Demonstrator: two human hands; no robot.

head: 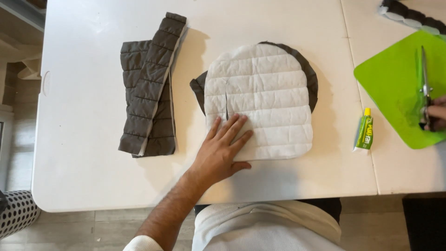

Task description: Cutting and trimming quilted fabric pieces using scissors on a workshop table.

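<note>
A white quilted fabric panel (265,95) with a rounded top lies on the white table (83,116), over a dark grey piece that shows around its top and left edge. A short slit runs down its left side. My left hand (222,151) rests flat on the panel's lower left corner, fingers spread. At the far right edge, my right hand (436,116) grips the handles of scissors (424,76) lying over a bright green mat (395,79); most of that hand is out of frame.
Folded dark grey quilted strips (151,88) lie to the left of the panel. A small green and yellow glue tube (364,130) sits between panel and mat. More dark fabric with white pieces (411,15) is at the top right corner.
</note>
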